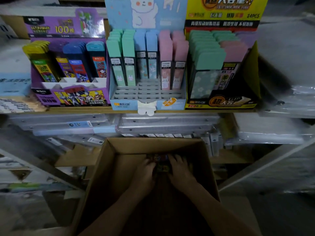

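Note:
Both my hands reach down into an open brown cardboard box [109, 160] in the lower middle of the view. My left hand [146, 172] and my right hand [179, 169] lie on either side of a small dark pack with coloured print [161, 165] on the box's dim bottom. The fingers of both hands curl around its sides. What the pack is cannot be made out in the dark.
On the shelf above stand three display boxes of pencil-lead cases: a purple one [68, 97] at left, a light blue one [129, 99] in the middle, a yellow one [221, 103] at right. Clear plastic-wrapped packs [167, 123] fill the shelf behind the cardboard box.

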The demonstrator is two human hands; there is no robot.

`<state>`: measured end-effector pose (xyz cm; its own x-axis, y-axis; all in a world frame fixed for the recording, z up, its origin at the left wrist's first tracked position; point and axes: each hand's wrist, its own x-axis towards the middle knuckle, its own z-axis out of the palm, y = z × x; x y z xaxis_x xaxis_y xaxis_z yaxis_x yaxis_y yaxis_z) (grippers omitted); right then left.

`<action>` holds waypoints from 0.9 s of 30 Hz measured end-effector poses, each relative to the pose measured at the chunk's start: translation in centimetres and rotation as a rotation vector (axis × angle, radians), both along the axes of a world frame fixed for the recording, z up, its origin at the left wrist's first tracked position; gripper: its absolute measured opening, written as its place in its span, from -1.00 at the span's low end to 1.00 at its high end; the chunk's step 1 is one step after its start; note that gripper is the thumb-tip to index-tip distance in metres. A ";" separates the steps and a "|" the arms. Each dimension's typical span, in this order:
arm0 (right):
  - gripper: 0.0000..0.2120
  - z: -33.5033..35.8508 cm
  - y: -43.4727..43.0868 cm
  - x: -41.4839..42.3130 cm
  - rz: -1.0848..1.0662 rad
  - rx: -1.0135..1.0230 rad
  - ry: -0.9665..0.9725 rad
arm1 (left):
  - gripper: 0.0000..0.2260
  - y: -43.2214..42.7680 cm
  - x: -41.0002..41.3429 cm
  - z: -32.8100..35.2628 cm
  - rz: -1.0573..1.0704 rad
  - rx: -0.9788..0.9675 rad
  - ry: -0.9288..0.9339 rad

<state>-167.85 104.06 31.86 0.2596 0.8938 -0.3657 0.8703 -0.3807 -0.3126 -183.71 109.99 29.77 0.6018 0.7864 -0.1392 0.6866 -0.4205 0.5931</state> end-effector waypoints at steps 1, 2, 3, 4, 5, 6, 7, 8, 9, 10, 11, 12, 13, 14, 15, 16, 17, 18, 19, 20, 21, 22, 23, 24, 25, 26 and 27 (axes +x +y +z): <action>-0.39 0.0 -0.2 -0.2 0.007 0.014 -0.059 | -0.69 -0.2 -0.1 -0.2 -0.002 -0.007 0.007; -0.44 0.0 -0.4 -0.3 0.009 0.033 -0.101 | -0.67 -0.5 -0.3 -0.3 0.001 -0.021 0.009; -0.48 0.0 -0.5 -0.4 0.009 0.043 -0.116 | -0.65 -0.6 -0.5 -0.4 0.009 -0.044 0.006; -0.50 0.0 -0.6 -0.4 0.009 0.039 -0.113 | -0.63 -0.8 -0.7 -0.5 0.020 -0.069 0.003; -0.51 0.1 -0.7 -0.5 0.008 0.025 -0.099 | -0.60 -0.9 -1.0 -0.5 0.033 -0.094 0.007; -0.50 0.1 -0.8 -0.4 0.007 0.012 -0.082 | -0.57 -0.9 -1.2 -0.5 0.047 -0.117 0.012; -0.48 0.2 -0.8 -0.4 0.012 0.008 -0.071 | -0.57 -0.9 -1.3 -0.3 0.063 -0.137 0.016; -0.46 0.2 -0.8 -0.4 0.017 0.014 -0.067 | -0.57 -0.8 -1.4 -0.2 0.082 -0.155 0.012; -0.45 0.3 -0.8 -0.3 0.019 0.029 -0.065 | -0.58 -0.7 -1.3 0.1 0.114 -0.168 0.001; -0.43 0.4 -0.7 -0.3 0.012 0.042 -0.055 | -0.58 -0.5 -1.2 0.4 0.155 -0.177 -0.011; -0.41 0.4 -0.7 -0.3 0.002 0.043 -0.036 | -0.57 -0.2 -1.1 0.7 0.192 -0.181 -0.015; -0.38 0.5 -0.7 -0.2 -0.004 0.030 -0.010 | -0.55 0.1 -0.9 0.9 0.214 -0.177 -0.011; -0.35 0.5 -0.7 -0.2 0.003 0.004 0.010 | -0.54 0.4 -0.6 1.0 0.218 -0.173 0.004; -0.33 0.4 -0.8 -0.1 0.022 -0.025 0.015 | -0.52 0.6 -0.3 1.0 0.212 -0.175 0.022; -0.35 0.4 -0.9 -0.1 0.046 -0.046 0.004 | -0.52 0.7 0.0 1.0 0.201 -0.184 0.036; -0.40 0.4 -0.9 -0.1 0.067 -0.055 -0.018 | -0.52 0.7 0.4 0.9 0.190 -0.194 0.046; -0.46 0.3 -0.9 -0.2 0.088 -0.050 -0.044 | -0.53 0.7 0.6 0.9 0.186 -0.198 0.054; -0.52 0.3 -0.9 -0.2 0.107 -0.042 -0.066 | -0.55 0.7 0.9 0.8 0.190 -0.195 0.056; -0.56 0.2 -0.9 -0.2 0.125 -0.038 -0.080 | -0.56 0.6 1.1 0.7 0.207 -0.191 0.048; -0.59 0.1 -0.9 -0.2 0.142 -0.036 -0.080 | -0.57 0.5 1.2 0.6 0.234 -0.190 0.037; -0.61 0.1 -0.9 -0.2 0.160 -0.034 -0.068 | -0.59 0.5 1.3 0.4 0.262 -0.197 0.035; -0.63 0.0 -0.9 -0.1 0.178 -0.031 -0.049 | -0.62 0.4 1.3 0.3 0.287 -0.211 0.041; -0.65 0.0 -0.9 0.0 0.194 -0.026 -0.023 | -0.65 0.3 1.4 0.2 0.311 -0.229 0.053; -0.68 0.1 -0.9 0.0 0.201 -0.014 0.003 | -0.67 0.3 1.3 0.0 0.329 -0.242 0.064; -0.70 0.2 -1.0 0.0 0.199 0.008 0.019 | -0.67 0.3 1.3 -0.1 0.338 -0.247 0.076; -0.69 0.2 -1.1 0.0 0.185 0.033 0.018 | -0.66 0.4 1.3 -0.2 0.341 -0.243 0.090; -0.63 0.2 -1.3 0.0 0.158 0.054 -0.003 | -0.66 0.4 1.2 -0.2 0.341 -0.237 0.104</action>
